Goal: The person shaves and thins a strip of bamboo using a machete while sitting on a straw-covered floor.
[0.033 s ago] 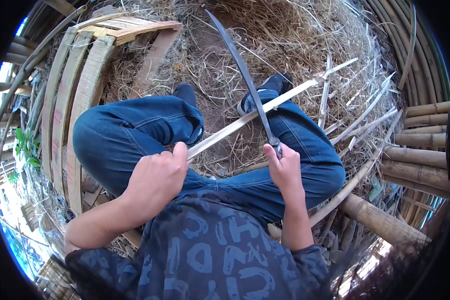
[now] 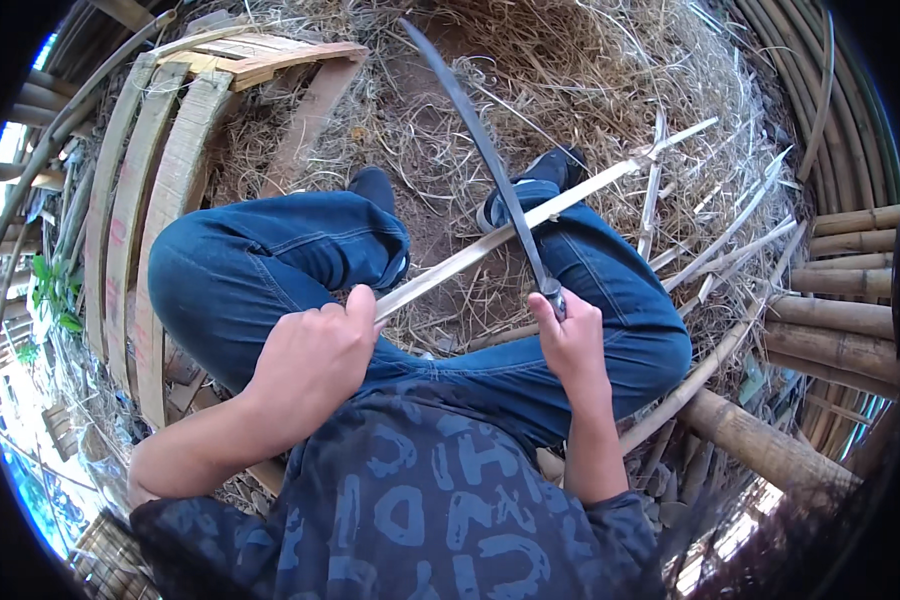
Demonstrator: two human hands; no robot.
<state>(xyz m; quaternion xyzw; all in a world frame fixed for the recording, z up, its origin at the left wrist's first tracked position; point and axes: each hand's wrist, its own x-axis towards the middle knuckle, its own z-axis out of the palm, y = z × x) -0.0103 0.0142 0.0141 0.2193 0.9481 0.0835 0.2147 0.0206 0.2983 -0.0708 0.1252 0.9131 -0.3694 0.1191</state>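
Observation:
My left hand (image 2: 315,355) is closed around the near end of a long pale bamboo strip (image 2: 580,195), which slants up to the right across my knees. My right hand (image 2: 570,335) grips the handle of a long, slightly curved dark knife (image 2: 475,135). The blade points away from me and lies across the strip about halfway along it, over my right leg. I am sitting with bent legs in blue jeans (image 2: 270,260) and dark shoes.
Dry straw and shavings (image 2: 570,70) cover the ground ahead. Curved wooden slats (image 2: 170,200) stand at my left. Thick bamboo poles (image 2: 840,260) are stacked at the right, with another pole (image 2: 760,445) near my right elbow. Loose split strips (image 2: 740,250) lie beyond my right knee.

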